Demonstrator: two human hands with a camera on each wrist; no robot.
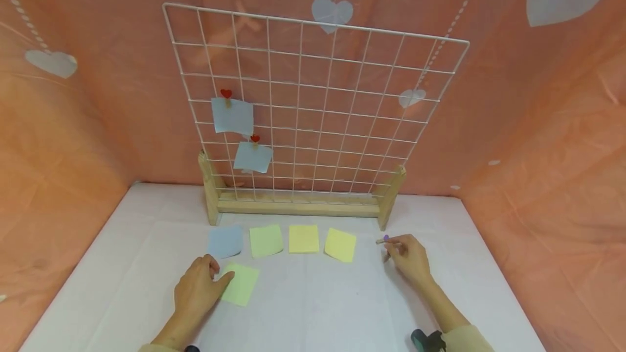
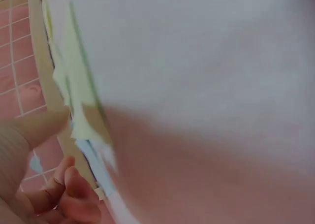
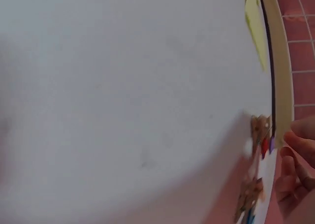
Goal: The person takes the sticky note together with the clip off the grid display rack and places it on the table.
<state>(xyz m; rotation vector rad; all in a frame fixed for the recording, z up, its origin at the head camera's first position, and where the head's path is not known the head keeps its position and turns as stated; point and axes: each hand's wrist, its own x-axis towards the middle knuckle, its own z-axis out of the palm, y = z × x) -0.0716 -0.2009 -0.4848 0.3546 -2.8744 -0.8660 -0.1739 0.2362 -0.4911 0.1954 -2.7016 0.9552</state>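
Note:
The left hand (image 1: 198,287) has its thumb out on the left edge of a pale green sticky note (image 1: 242,286). Its other fingers are loosely bent, apart from the thumb; in the left wrist view a gap shows between them beside the note (image 2: 81,81). At the right, the right hand (image 1: 409,259) has its fingertips together at a small wooden clothespin (image 1: 380,242) with a purple heart (image 1: 386,238), and seems to pinch its near end. More clothespins (image 3: 251,197), one with a red heart (image 3: 265,147), lie by that hand in the right wrist view.
Blue (image 1: 225,242), green (image 1: 266,241) and two yellow notes (image 1: 304,239) form a row before a white wire grid (image 1: 323,96) on a wooden stand (image 1: 298,208). Two light blue notes (image 1: 232,117) hang on the grid from red-heart clothespins. Orange cloth (image 1: 552,178) surrounds the white table.

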